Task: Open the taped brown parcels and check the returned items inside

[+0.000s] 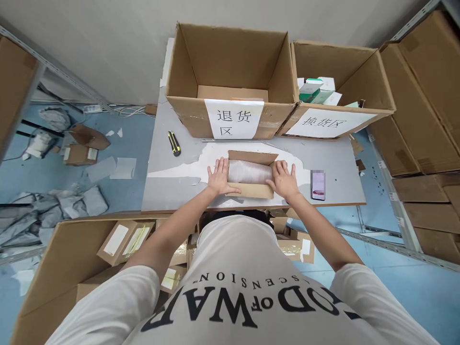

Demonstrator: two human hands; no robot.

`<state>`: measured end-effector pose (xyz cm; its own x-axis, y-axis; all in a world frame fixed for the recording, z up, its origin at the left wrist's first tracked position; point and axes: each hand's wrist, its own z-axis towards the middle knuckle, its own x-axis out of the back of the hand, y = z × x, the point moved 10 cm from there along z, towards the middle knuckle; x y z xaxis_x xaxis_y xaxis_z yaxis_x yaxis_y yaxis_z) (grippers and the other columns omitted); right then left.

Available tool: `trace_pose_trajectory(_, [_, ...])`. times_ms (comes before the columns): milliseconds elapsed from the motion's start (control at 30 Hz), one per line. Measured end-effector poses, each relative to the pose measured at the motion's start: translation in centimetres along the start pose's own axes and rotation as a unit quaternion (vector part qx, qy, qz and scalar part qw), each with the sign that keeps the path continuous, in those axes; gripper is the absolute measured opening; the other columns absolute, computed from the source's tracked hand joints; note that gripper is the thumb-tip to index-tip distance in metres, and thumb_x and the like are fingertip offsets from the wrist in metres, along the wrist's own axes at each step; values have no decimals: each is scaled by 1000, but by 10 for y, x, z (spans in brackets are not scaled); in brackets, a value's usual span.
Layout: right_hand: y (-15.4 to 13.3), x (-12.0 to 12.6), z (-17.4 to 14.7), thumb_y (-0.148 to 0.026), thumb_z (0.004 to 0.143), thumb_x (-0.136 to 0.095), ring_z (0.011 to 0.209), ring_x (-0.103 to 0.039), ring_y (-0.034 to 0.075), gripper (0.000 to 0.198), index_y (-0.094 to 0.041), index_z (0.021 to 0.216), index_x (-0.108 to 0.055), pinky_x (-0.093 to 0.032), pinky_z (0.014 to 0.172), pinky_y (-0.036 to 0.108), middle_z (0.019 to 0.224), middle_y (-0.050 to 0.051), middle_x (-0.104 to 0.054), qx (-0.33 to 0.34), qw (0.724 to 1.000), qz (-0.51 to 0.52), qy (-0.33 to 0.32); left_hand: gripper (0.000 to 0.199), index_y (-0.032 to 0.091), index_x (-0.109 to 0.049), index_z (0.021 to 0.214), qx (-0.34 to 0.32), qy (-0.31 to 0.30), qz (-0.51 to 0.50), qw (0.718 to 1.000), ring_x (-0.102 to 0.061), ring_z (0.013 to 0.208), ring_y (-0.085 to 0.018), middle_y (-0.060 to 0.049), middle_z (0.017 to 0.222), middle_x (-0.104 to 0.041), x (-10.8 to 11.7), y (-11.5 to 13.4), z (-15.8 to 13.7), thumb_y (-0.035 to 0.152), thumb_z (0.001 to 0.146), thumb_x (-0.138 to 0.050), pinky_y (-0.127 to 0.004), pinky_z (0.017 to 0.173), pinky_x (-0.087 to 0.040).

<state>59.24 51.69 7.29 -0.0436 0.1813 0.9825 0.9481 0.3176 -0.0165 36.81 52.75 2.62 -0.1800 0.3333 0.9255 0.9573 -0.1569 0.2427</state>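
Note:
A small cardboard box [251, 191] lies on the table in front of me, its front and back flaps folded open. Inside it is a bundle in translucent wrapping [249, 171]; what the wrapping covers cannot be made out. My left hand [218, 178] holds the box's left end, fingers spread and pointing away from me, thumb along the front flap. At the right end, my right hand [284, 179] grips the box with its thumb reaching over the front edge. Farther left on the table lies a yellow and black box cutter [174, 143]. A phone [318, 185] rests right of my right hand.
Two large open cartons with white paper labels stand behind the box: the left carton [187, 115] and the right carton [386, 98], which holds green and white boxes [319, 91]. Below the table's front edge, a big carton [46, 268] contains several packed boxes. Shelving flanks both sides.

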Motion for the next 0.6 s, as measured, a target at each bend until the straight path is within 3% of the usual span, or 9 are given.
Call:
trace_pose_trajectory(67, [-22,10,14,-36,94,-39,133,-38,37,51,-8,137,-43,-25,111,53,141,24,-46,19,1000,10,-13,137,7,4,152,15,8,-5,1000,1,147,-40,-24,159,0,0,0,-3,78,57,-63,-64,113,-8])
trace_pose_trajectory(167, [-44,-13,46,-32,92,-46,121,-51,33,45,-10,131,-48,-38,102,42,131,23,-55,24,993,30,-115,135,8,0,153,28,23,-18,999,1,147,-41,-24,159,-2,-1,2,-9,77,57,-65,-63,113,-11])
trace_pose_trajectory(267, [-45,-54,76,-32,85,-59,120,-53,30,56,-8,134,-45,-41,99,36,130,23,-56,23,977,26,-209,135,8,-2,153,34,38,-42,998,-1,147,-40,-23,159,-4,-2,3,-15,77,56,-66,-64,112,-14])
trace_pose_trajectory(400, [-36,-96,94,-31,74,-69,122,-52,27,80,-10,143,-34,-43,97,31,142,21,-45,29,965,18,-259,134,8,-5,153,56,45,-63,995,-3,147,-40,-23,159,-6,-8,3,-21,77,56,-66,-65,112,-15])
trace_pose_trajectory(500, [-33,-112,97,-28,67,-72,127,-46,30,91,-10,145,-30,-40,102,37,144,22,-40,21,962,-6,-271,128,10,-7,153,83,51,-71,993,-6,147,-40,-21,159,-9,-10,1,-24,77,60,-64,-66,111,-15])
trace_pose_trajectory(600, [-36,-118,99,-25,65,-71,131,-41,34,89,-10,144,-33,-28,110,46,140,23,-42,9,961,-36,-275,122,12,-10,154,104,54,-75,990,-10,146,-41,-20,159,-12,-12,0,-26,75,62,-62,-67,111,-14])
